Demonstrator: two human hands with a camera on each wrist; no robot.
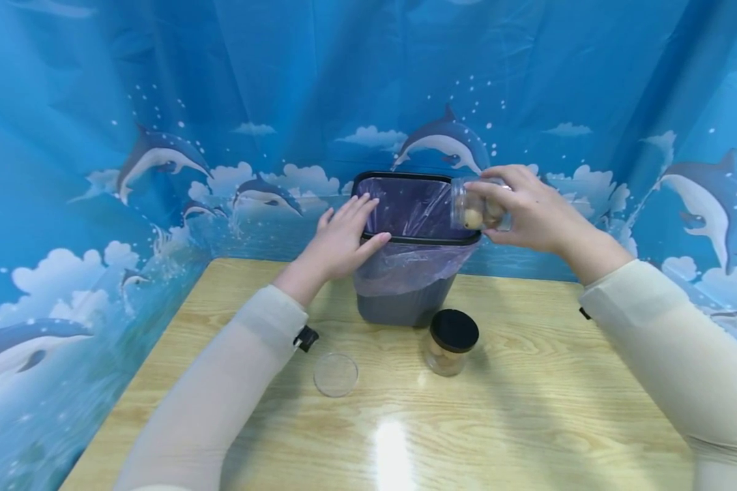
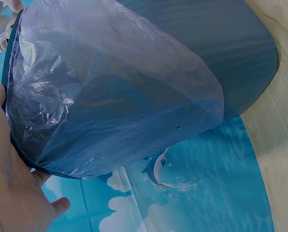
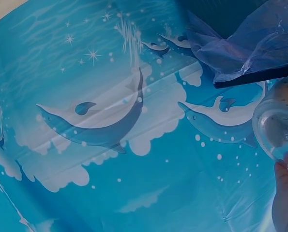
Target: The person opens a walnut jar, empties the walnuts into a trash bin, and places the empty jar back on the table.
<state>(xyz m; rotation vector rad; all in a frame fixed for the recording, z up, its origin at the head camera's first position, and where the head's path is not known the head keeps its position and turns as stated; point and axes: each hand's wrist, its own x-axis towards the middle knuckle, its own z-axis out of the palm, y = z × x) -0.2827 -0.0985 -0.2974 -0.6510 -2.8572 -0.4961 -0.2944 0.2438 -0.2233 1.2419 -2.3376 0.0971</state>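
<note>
A dark grey bin (image 1: pixel 405 303) lined with a purple plastic bag (image 1: pixel 414 204) stands at the back of the wooden table. My left hand (image 1: pixel 342 235) rests flat against the bin's left rim with straight fingers, and its palm (image 2: pixel 8 193) shows beside the bag (image 2: pixel 110 96). My right hand (image 1: pixel 528 208) grips a clear jar (image 1: pixel 475 204) tipped sideways over the bin's right rim, with round tan balls inside. In the right wrist view the jar's bottom (image 3: pixel 279 123) appears below the bin's rim (image 3: pixel 250 77).
A second jar with a black lid (image 1: pixel 451 341) stands in front of the bin. A clear round lid (image 1: pixel 336 374) lies on the table (image 1: pixel 528 423) to its left. Blue dolphin-print curtains (image 1: pixel 160 102) enclose the table on three sides.
</note>
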